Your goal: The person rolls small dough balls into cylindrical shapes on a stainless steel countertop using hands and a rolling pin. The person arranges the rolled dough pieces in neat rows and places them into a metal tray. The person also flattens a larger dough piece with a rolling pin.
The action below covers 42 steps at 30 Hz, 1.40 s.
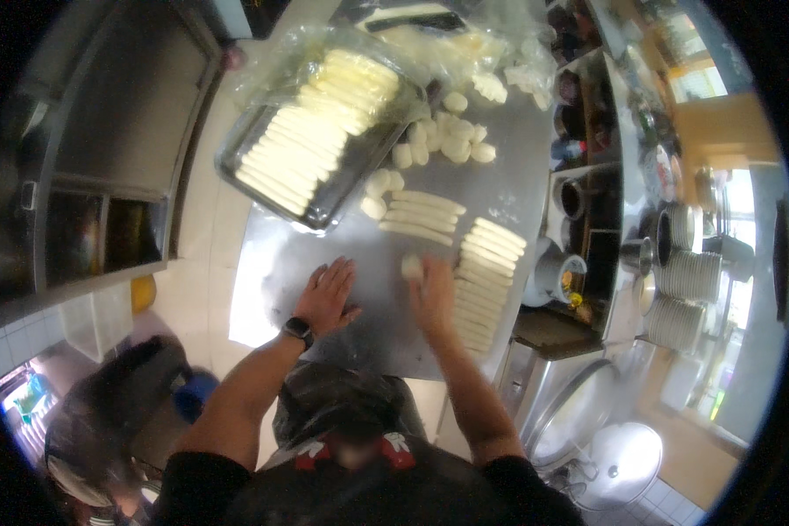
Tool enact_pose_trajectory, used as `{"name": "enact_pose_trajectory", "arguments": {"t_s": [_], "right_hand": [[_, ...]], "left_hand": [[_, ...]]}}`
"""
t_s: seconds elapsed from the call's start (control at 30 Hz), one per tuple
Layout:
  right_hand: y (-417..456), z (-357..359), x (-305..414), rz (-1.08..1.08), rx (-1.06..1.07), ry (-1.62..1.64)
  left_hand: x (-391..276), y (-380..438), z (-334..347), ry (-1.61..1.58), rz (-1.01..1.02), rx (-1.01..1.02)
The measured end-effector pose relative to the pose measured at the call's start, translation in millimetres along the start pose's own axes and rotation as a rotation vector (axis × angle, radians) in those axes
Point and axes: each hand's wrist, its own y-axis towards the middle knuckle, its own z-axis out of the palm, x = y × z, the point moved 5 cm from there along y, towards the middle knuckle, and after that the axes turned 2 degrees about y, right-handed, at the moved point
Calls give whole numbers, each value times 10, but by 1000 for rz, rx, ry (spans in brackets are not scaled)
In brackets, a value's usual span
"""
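Note:
My left hand point(329, 294), a watch on its wrist, is spread over the bare metal tabletop point(361, 276) with nothing in it. Farther right, my right hand point(432, 289) has its fingertips at a small piece of dough point(411, 266); whether it grips the piece cannot be told. Just beyond lie several dough sticks point(421, 217) side by side. A long row of dough sticks point(483, 289) runs down the table's right side. Rounded dough pieces point(457, 135) are heaped farther back. A dark tray point(322, 214) at the back left holds rows of dough sticks, partly under clear plastic.
Clear plastic sheeting point(434, 49) lies bunched at the far end. Past the table's right edge are shelves with a white bucket point(552, 276), stacked plates point(684, 273) and a round metal lid point(621, 467). A metal cabinet point(125, 118) stands at the left. Another person point(115, 407) is at lower left.

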Motion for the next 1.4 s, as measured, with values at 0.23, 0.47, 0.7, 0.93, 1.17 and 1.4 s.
{"name": "enact_pose_trajectory", "arguments": {"t_s": [0.23,0.47,0.7,0.93,1.17,1.4], "right_hand": [[-927,300,188,-89,592,-536],[-1230,689,270,-75,735,-772],[-190,813,-527,-171,693,-789],[-1857,921,-161,-12,576,-569],[-512,453,-219,-150,218,-302],[-572,392,-328,59,235,-426]], "left_hand": [[-35,89,-73,31,-18,118],[-601,-602,127,-259,95,-55],[-959,904,-59,9,121,-203],[-1326,-580,412,-178,17,151],[-858,645,62,174,192,-16],[-906,545,30,-120,-44,-131]]}}
